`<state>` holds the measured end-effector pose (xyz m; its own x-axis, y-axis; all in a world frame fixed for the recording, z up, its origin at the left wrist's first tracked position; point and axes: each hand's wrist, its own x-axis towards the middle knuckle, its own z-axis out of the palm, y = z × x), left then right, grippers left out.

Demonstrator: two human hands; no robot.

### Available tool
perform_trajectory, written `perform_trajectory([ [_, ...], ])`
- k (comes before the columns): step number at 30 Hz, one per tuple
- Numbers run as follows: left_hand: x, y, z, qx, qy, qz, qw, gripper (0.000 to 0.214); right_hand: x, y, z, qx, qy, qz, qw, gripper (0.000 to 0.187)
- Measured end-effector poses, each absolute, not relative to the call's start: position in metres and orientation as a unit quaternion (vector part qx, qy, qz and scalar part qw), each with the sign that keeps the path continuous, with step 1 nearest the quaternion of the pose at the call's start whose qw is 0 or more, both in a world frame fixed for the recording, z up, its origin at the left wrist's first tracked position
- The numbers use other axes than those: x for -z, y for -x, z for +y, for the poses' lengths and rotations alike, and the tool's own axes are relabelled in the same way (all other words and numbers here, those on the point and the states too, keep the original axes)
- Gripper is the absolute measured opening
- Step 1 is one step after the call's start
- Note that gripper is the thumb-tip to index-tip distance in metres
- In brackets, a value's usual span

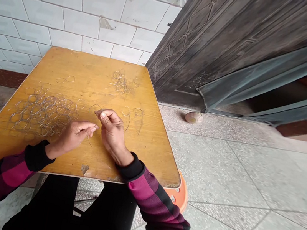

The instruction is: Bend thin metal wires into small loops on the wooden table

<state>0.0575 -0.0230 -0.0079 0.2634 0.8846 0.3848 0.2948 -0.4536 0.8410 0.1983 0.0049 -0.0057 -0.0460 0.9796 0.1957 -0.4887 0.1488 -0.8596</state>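
Over the middle of the wooden table, my right hand (112, 132) is closed in a pinch on a thin curved wire (94, 105) that arcs out past the fingertips. My left hand (77, 132) is just left of it and slightly lower, thumb and forefinger pressed together. A short strand pokes out below these fingers; whether it belongs to the same wire I cannot tell. Close by on the left spreads a large heap of looped wires (44, 113). Several single bent wires (141, 121) lie to the right of my right hand.
A smaller wire tangle (120, 82) and a twisted loop (66, 79) lie farther back on the yellow-brown table (91, 68). A tiled wall (101, 2) stands behind it. An orange stool (181, 195) shows under the right edge; a ball (194, 117) lies near the dark door (187, 50).
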Motion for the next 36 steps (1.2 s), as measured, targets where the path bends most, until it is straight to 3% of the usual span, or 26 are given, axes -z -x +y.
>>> perform_trajectory([
  [7,0.016,-0.061,-0.028,-0.454,-0.802,0.342,0.186,0.017,-0.006,-0.210,0.012,-0.609,0.259,-0.398,0.635,0.014],
  [13,0.017,-0.066,-0.036,-0.435,-0.826,0.334,0.132,0.015,-0.008,-0.216,0.016,-0.605,0.256,-0.395,0.642,0.017],
  [24,0.020,-0.066,-0.055,-0.357,-0.859,0.305,0.203,0.017,-0.016,-0.251,0.041,-0.585,0.258,-0.350,0.684,0.020],
  [28,0.009,-0.053,-0.042,-0.446,-0.760,0.395,0.260,0.013,-0.011,-0.250,0.041,-0.653,0.279,-0.370,0.599,0.025],
  [32,0.000,-0.038,-0.019,-0.511,-0.607,0.448,0.413,0.025,-0.004,-0.235,0.030,-0.736,0.280,-0.410,0.460,0.027],
  [36,-0.003,-0.033,-0.007,-0.475,-0.595,0.454,0.463,0.025,0.003,-0.221,0.020,-0.789,0.278,-0.430,0.339,0.027],
])
